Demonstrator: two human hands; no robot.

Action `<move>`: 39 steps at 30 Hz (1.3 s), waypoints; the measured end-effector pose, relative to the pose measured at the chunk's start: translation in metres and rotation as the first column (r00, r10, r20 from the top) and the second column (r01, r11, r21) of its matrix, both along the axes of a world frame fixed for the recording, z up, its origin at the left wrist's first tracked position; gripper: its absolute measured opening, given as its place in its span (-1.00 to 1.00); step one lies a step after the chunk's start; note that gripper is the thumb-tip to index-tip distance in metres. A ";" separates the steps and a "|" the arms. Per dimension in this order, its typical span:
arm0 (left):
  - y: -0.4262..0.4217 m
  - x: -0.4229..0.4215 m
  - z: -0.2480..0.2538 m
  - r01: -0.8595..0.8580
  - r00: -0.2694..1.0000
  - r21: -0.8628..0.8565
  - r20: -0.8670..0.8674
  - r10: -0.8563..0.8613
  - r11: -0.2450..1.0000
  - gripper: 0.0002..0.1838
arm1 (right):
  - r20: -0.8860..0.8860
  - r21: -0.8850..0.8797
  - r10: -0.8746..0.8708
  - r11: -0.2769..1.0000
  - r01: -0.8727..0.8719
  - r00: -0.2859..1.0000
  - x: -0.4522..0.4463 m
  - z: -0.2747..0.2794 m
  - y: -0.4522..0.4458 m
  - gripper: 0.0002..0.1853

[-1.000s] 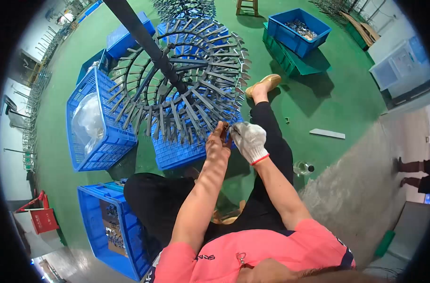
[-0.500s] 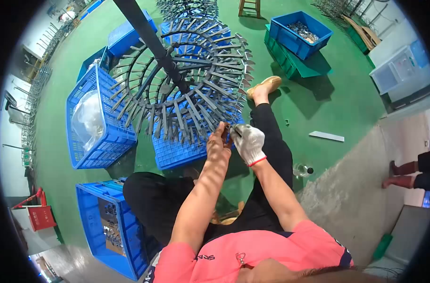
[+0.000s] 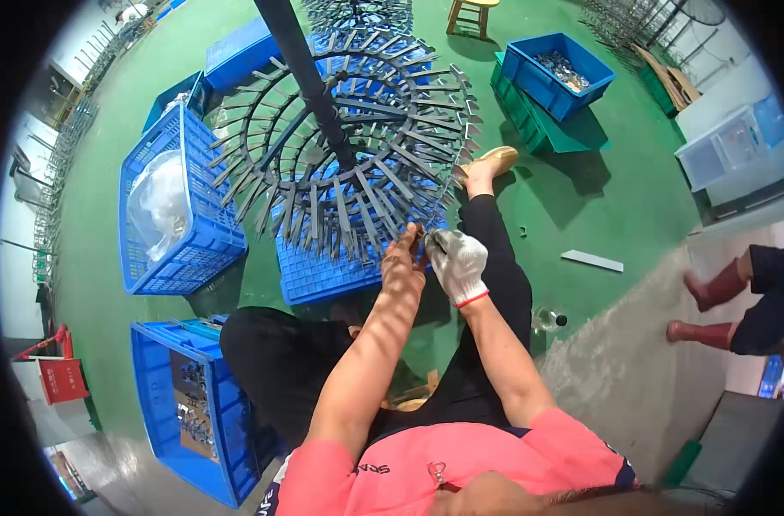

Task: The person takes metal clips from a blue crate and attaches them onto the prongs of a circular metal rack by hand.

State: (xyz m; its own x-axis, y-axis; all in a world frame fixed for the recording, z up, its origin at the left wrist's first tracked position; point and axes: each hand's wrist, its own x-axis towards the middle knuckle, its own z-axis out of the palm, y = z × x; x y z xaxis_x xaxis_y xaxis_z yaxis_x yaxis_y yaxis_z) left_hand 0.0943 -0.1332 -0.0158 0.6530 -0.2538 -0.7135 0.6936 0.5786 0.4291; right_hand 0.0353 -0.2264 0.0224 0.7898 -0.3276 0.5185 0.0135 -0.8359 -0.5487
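Just below down-slanting prongs (image 3: 339, 206) of metal rack (image 3: 344, 153), near frame centre, with bare left hand (image 3: 402, 260) and gloved right hand (image 3: 457, 265) equally close; bunched at fingertips, cannot tell around what.

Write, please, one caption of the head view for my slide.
A bare left hand and a gloved right hand, close together at the near edge of a dark round rack.
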 end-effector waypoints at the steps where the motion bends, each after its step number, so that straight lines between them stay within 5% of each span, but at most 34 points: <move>1: 0.000 0.000 -0.001 0.004 1.000 0.004 0.004 -0.004 1.000 -0.87 | -0.030 0.002 -0.006 1.000 0.006 1.000 0.000 0.002 0.000 -0.92; 9: 0.000 -0.001 0.000 -0.011 1.000 -0.016 0.020 0.011 1.000 -0.84 | -0.349 -0.172 -0.078 0.985 0.018 0.934 0.004 0.019 -0.003 -0.80; 22: -0.001 0.000 -0.006 -0.030 0.998 -0.072 0.054 0.034 0.997 -0.79 | -0.512 -0.213 -0.106 0.977 -0.007 0.852 0.010 0.026 -0.002 -0.80; 24: -0.005 -0.003 0.009 -0.059 0.998 0.005 0.003 0.059 0.998 -0.91 | -0.511 -0.165 -0.071 0.986 -0.017 0.856 0.010 0.029 -0.002 -0.80; 26: 0.001 0.000 -0.010 0.020 1.000 -0.099 0.001 -0.020 0.995 -0.88 | -0.426 -0.154 -0.056 0.988 -0.011 0.903 0.008 0.031 0.000 -0.81; 27: 0.002 -0.009 0.006 -0.051 0.999 -0.052 0.000 0.051 0.997 -0.88 | -0.351 -0.139 -0.061 0.990 0.012 0.935 0.007 0.015 -0.002 -0.84; 28: 0.002 -0.011 0.006 -0.131 0.991 -0.097 -0.039 0.128 0.987 -0.88 | -0.476 -0.283 -0.136 0.959 -0.005 0.869 0.006 0.040 0.003 -0.77; 29: 0.025 -0.021 0.007 0.130 0.988 0.061 0.076 -0.135 0.990 -0.90 | -0.514 -0.304 -0.143 0.953 -0.024 0.846 0.005 0.037 0.000 -0.78; 30: 0.041 -0.034 0.004 0.089 0.990 -0.172 0.123 -0.068 0.981 -0.93 | -0.516 -0.284 -0.124 0.958 -0.033 0.848 0.005 0.034 0.000 -0.76; 31: 0.051 -0.042 0.024 0.084 0.996 0.002 0.005 -0.084 0.996 -0.93 | -0.427 -0.237 -0.109 0.971 0.005 0.898 0.002 0.045 0.005 -0.75; 32: 0.081 -0.055 0.055 0.022 0.996 -0.054 0.084 -0.017 0.998 -0.83 | -0.452 -0.164 -0.093 0.986 0.020 0.887 0.003 0.039 0.002 -0.76; 34: 0.148 -0.064 0.095 0.022 0.937 0.136 0.343 -0.068 0.990 -0.74 | -0.435 -0.211 -0.115 0.977 0.023 0.893 0.002 0.041 0.003 -0.82; 36: 0.224 -0.066 0.134 -0.379 0.724 0.421 0.689 -0.019 0.824 -0.71 | -0.282 -0.229 -0.098 0.973 0.032 0.955 -0.007 0.033 0.005 -0.82; 37: 0.268 -0.060 0.147 -0.532 0.649 0.362 0.755 0.094 0.766 -0.74 | -0.180 -0.204 -0.119 0.976 0.082 0.976 -0.016 0.038 0.012 -0.81; 38: 0.306 -0.058 0.163 -0.714 0.577 0.429 0.808 0.119 0.553 -0.78 | -0.088 0.000 -0.007 1.000 0.007 0.996 -0.012 -0.013 -0.010 -0.84; 39: 0.360 -0.051 0.161 -0.811 0.507 0.471 0.862 0.014 0.346 -0.78 | -0.048 0.031 0.044 0.999 -0.042 0.998 -0.021 -0.006 0.003 -0.86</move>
State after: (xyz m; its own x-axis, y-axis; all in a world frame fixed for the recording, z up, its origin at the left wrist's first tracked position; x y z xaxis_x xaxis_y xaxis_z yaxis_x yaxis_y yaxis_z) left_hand 0.0433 0.2266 0.1447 0.7447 0.5909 0.3103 -0.2432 -0.1927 0.9506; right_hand 0.0146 -0.2233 0.0169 0.8274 -0.3074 0.4700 0.0222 -0.8184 -0.5743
